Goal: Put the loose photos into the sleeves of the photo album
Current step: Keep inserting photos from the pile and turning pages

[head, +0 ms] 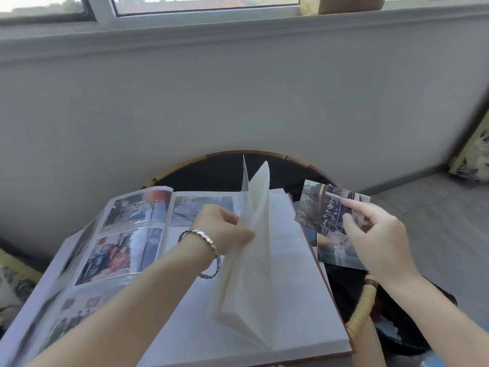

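Squarely on the round surface [217,173] lies the open photo album [291,274], its lower corners overhanging the near edge. Its left page carries filled sleeves: one print [137,207] at the top, a second print [121,256] below it, and further ones, blurred, toward the near left corner. Another print [195,207] sits at the far edge of the right side. The left grip [225,229], with a metal bracelet [209,242] on the wrist, pinches a blank leaf [248,260] that stands up from the spine and hides much of the right page. The right grip [378,234] pinches a loose photo [322,207] by its right end, in the air beyond the album's right edge. More loose photos [336,255] lie beneath it, on the surface beside the album. The surface has a dark top and a woven rattan rim [362,308]. Behind it are a grey wall [238,102] and a window [185,4]; grey floor tiles [436,207] and a patterned cushion [473,157] are to the right.
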A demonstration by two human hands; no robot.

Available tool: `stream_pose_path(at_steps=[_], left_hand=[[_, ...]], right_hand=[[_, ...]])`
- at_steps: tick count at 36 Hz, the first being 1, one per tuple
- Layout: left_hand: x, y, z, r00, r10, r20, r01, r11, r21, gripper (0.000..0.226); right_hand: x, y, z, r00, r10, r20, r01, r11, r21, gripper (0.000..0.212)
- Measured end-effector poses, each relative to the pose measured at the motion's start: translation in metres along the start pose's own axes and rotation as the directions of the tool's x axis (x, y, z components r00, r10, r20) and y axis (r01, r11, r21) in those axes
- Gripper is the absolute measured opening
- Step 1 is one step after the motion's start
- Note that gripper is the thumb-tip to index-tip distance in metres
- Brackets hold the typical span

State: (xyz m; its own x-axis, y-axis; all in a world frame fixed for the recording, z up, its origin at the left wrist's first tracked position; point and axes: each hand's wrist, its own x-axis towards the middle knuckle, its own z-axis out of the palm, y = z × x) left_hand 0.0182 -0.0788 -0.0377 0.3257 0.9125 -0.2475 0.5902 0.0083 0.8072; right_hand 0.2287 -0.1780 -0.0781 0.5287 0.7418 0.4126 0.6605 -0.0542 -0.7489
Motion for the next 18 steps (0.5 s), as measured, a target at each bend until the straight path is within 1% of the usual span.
stream_pose_path(at_steps=[3, 6, 9, 12, 13, 15, 16, 18], left_hand=[[-0.005, -0.003, -0.001, 0.998, 0.024, -0.05, -0.028, 0.995, -0.097, 0.014], [-0.005, -0.011, 0.002, 0.995, 0.033, -0.099, -0.047, 0.99, -0.136, 0.023], [-0.006, -0.017, 0.003, 0.987, 0.082, -0.139, -0.103, 0.983, -0.151, 0.023], [-0.007, -0.024, -0.001, 0.991, 0.068, -0.116, -0.082, 0.988, -0.127, 0.012], [-0.007, -0.027, -0.003, 0.993, 0.061, -0.101, -0.073, 0.989, -0.125, 0.017], [-0.007, -0.034, -0.01, 0.996, 0.029, -0.089, -0.044, 0.986, -0.162, 0.032], [-0.008, -0.036, -0.015, 0.995, 0.005, -0.098, -0.023, 0.983, -0.181, 0.034], [-0.008, -0.041, -0.024, 0.989, -0.038, -0.14, 0.01, 0.98, -0.197, 0.027]], right_hand=[[0.002, -0.006, 0.004, 0.999, -0.04, -0.002, 0.04, 0.999, -0.035, 0.03], [0.003, -0.01, 0.006, 0.997, -0.078, -0.002, 0.077, 0.995, -0.057, 0.032], [0.004, -0.013, 0.007, 0.992, -0.126, 0.007, 0.126, 0.984, -0.125, 0.034], [0.005, -0.01, 0.009, 0.981, -0.194, 0.004, 0.189, 0.952, -0.241, 0.033], [0.004, -0.01, 0.011, 0.977, -0.213, -0.005, 0.204, 0.945, -0.255, 0.031], [0.004, -0.012, 0.012, 0.975, -0.22, -0.031, 0.208, 0.952, -0.224, 0.027], [0.004, -0.013, 0.013, 0.974, -0.223, -0.047, 0.21, 0.96, -0.186, 0.025], [0.003, -0.016, 0.014, 0.97, -0.23, -0.084, 0.221, 0.969, -0.106, 0.022]])
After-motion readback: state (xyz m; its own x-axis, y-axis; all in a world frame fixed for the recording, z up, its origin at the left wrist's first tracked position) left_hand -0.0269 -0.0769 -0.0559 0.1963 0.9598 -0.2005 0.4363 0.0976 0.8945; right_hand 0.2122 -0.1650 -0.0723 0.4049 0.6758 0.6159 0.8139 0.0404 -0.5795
